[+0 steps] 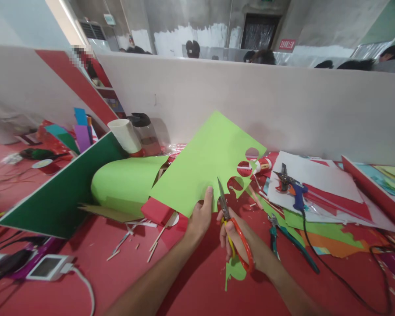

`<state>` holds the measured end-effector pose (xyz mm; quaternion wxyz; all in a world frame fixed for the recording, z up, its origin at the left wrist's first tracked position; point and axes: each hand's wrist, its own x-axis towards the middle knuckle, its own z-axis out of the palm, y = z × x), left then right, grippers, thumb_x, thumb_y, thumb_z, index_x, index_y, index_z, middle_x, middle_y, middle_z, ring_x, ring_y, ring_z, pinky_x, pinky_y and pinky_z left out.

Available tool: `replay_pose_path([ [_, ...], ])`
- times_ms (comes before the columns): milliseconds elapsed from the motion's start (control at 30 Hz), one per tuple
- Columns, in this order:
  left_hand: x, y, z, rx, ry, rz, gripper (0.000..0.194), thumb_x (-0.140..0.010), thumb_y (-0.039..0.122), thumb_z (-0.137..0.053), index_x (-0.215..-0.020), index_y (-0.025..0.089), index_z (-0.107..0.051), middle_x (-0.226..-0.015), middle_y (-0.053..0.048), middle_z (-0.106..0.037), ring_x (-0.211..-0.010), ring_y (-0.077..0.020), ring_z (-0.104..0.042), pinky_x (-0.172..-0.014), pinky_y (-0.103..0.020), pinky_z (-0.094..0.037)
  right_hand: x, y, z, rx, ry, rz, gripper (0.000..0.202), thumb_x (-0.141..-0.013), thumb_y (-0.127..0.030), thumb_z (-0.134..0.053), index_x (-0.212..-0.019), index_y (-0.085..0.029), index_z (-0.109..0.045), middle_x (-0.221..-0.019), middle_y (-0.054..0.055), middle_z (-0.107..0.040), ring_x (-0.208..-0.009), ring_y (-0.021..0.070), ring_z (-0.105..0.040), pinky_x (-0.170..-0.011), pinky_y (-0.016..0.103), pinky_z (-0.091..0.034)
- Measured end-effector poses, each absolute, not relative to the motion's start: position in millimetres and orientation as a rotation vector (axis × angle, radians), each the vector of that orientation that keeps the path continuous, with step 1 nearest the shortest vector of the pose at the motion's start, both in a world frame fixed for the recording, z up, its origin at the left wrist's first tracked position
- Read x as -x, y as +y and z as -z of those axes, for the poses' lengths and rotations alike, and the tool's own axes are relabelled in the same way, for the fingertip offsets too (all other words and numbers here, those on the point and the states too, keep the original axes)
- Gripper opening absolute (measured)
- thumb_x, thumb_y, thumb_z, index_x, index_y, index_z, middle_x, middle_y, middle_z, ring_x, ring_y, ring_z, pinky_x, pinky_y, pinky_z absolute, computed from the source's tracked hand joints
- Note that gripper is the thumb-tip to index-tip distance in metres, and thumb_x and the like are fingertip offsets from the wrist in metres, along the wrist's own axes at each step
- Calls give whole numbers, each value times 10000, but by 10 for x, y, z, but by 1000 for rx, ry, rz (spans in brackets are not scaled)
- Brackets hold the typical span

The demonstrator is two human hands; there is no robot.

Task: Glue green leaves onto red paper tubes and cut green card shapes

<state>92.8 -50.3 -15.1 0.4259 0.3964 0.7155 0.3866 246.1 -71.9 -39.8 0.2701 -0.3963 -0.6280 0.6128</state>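
Note:
My left hand (201, 216) grips the lower edge of a large light-green paper sheet (204, 162), thumb on top. Several round holes are cut along the sheet's right side. In my right hand (238, 237) is a pair of scissors (245, 245) with orange-red and yellow handles. Its blades point up and lie against the sheet's lower edge, just right of my left thumb; I cannot tell how far apart they are. Below the scissors, a light-green paper scrap (236, 270) rests on the red table (190, 289).
A hot glue gun (297, 191) lies on white paper at the right, its cord trailing forward. Teal-handled pliers (294, 243) are nearby. At left are a rolled green sheet (125, 184), a dark-green board (69, 188) and a white device (48, 267). A white partition (190, 87) stands behind.

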Motion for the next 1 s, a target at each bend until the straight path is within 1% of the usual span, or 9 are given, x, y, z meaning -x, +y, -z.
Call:
replay_pose_path([
  [200, -921, -491, 130, -1010, 1800, -942, 689, -889, 768, -308, -516, 237, -539, -587, -86, -651, -682, -265, -650, -704, -327, -493, -2466, -727, 400, 1096, -1771, -1575, 565, -981, -711, -314, -1195, -210, -463, -683, -39, -596, -408, 94, -549, -426, 199, -465],
  [300, -927, -497, 114, -995, 1788, -968, 690, -897, 754, -319, -545, 224, -586, -656, -113, -701, -749, -287, -679, -765, -338, -506, -2453, -733, 403, 1111, -1777, -1532, 547, -992, -694, -314, -1190, -209, -470, -673, -42, -597, -392, 86, -527, -418, 191, -453],
  [400, -929, -503, 125, -991, 1738, -1024, 701, -898, 754, -327, -632, 201, -666, -754, -137, -746, -860, -307, -696, -850, -351, -506, -2437, -742, 398, 1091, -1760, -1551, 541, -991, -689, -330, -1192, -207, -474, -652, -48, -587, -396, 90, -518, -436, 203, -483],
  [500, -923, -503, 155, -989, 1727, -1027, 743, -885, 782, -313, -653, 185, -689, -739, -149, -743, -871, -322, -703, -872, -366, -506, -2430, -751, 385, 1079, -1752, -1554, 530, -979, -686, -382, -1191, -210, -477, -602, -71, -548, -395, 102, -521, -432, 212, -495],
  [600, -911, -498, 178, -982, 1735, -1007, 731, -888, 775, -321, -693, 184, -705, -772, -148, -755, -884, -328, -713, -894, -374, -502, -2429, -753, 378, 1095, -1750, -1528, 497, -985, -659, -411, -1187, -211, -483, -610, -71, -550, -394, 98, -514, -434, 210, -494],
  [700, -906, -495, 175, -971, 1744, -989, 691, -900, 743, -339, -717, 190, -710, -796, -145, -765, -900, -332, -717, -898, -372, -503, -2429, -744, 378, 1114, -1747, -1548, 507, -977, -666, -420, -1187, -209, -479, -612, -69, -553, -384, 94, -503, -416, 204, -476],
  [800, -909, -499, 153, -992, 1711, -997, 667, -916, 712, -337, -700, 201, -707, -793, -138, -769, -920, -324, -714, -906, -356, -499, -2432, -740, 366, 1122, -1735, -1575, 499, -993, -659, -383, -1186, -208, -476, -630, -63, -559, -387, 90, -497, -415, 200, -466],
  [900, -913, -503, 135, -992, 1729, -1000, 658, -920, 705, -338, -708, 204, -709, -759, -135, -762, -888, -318, -717, -885, -350, -508, -2435, -744, 354, 1129, -1735, -1570, 490, -1006, -646, -359, -1187, -206, -476, -658, -55, -569, -398, 84, -496, -428, 197, -468],
  [1000, -913, -504, 140, -977, 1764, -968, 668, -908, 724, -346, -694, 200, -700, -754, -138, -758, -851, -318, -719, -847, -352, -521, -2431, -744, 374, 1147, -1742, -1572, 528, -988, -676, -362, -1200, -204, -467, -655, -55, -570, -382, 84, -489, -408, 195, -457],
])
